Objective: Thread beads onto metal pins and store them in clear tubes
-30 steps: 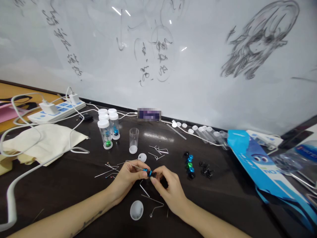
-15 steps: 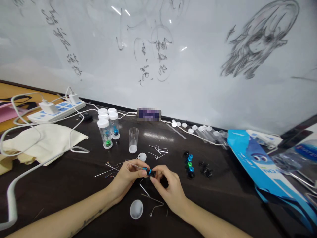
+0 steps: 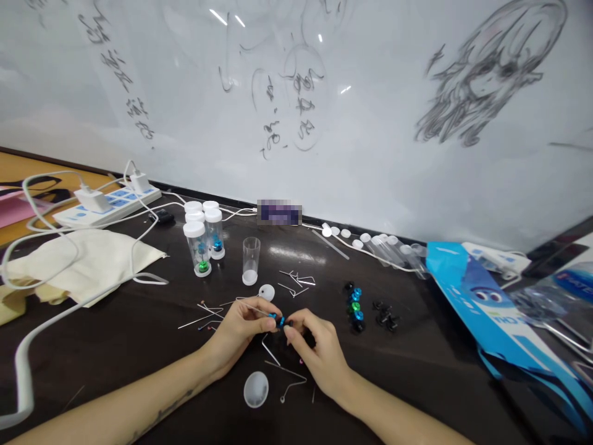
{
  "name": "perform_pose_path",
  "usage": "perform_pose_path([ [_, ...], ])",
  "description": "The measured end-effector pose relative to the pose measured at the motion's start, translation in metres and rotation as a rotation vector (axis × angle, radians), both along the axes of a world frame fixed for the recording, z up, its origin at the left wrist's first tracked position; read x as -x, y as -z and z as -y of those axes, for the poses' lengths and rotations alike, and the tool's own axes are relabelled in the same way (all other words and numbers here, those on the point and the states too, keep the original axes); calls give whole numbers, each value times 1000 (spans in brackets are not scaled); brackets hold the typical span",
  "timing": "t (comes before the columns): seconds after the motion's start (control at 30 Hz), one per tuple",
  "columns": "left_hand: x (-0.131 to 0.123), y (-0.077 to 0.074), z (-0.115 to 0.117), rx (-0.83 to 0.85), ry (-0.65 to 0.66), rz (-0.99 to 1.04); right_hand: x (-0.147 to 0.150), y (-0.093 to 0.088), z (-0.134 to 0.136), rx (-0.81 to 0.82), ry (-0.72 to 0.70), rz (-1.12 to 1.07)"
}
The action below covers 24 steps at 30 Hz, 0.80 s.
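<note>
Between my hands is a small blue and black spool-like part [image 3: 279,321] on a thin metal rod [image 3: 257,309]. My left hand [image 3: 245,324] is closed, pinching the rod and the part's blue end between thumb and fingers. The thumb and forefinger of my right hand [image 3: 322,349] close on its black end, mostly hidden by the fingertips. Below them on the table lie a bent wire with a looped end [image 3: 296,381], a short bent metal pin [image 3: 271,351] and a white round cap [image 3: 256,389]. Another white cap with a hole [image 3: 266,292] is just beyond my left hand.
Behind my hands stand an open clear tube [image 3: 251,259] and several white-capped tubes [image 3: 196,250]. Bent metal pieces [image 3: 296,281], blue and green spools [image 3: 356,306] and black parts [image 3: 385,316] lie to the right. A cloth [image 3: 88,259], white cables and power strip [image 3: 113,207] occupy the left.
My right fingertips have shifted slightly on the black end, covering more of it. The hands stay in nearly the same place, and the view has moved a little.
</note>
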<state>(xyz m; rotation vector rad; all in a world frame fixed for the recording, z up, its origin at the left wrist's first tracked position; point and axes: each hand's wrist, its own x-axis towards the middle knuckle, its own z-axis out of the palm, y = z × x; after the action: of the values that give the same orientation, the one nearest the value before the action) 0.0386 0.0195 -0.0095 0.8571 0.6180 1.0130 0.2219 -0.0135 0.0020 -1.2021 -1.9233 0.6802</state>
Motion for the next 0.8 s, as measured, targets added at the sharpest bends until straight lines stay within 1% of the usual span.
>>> perform_pose_path([
  [0.2, 0, -4, 1, 6, -8, -21, 0, -1, 0, 89, -69, -3],
  [0.33, 0, -6, 2, 0, -4, -54, -1, -1, 0, 99, -67, -11],
  [0.43, 0, -6, 3, -8, -3, -57, 0, -1, 0, 93, -62, -20],
  [0.6, 0, -6, 2, -3, -9, -53, 1, -1, 0, 29, -29, -53],
  [0.8, 0, -7, 2, -8, -23, -64, 2, -1, 0, 27, -31, -36],
])
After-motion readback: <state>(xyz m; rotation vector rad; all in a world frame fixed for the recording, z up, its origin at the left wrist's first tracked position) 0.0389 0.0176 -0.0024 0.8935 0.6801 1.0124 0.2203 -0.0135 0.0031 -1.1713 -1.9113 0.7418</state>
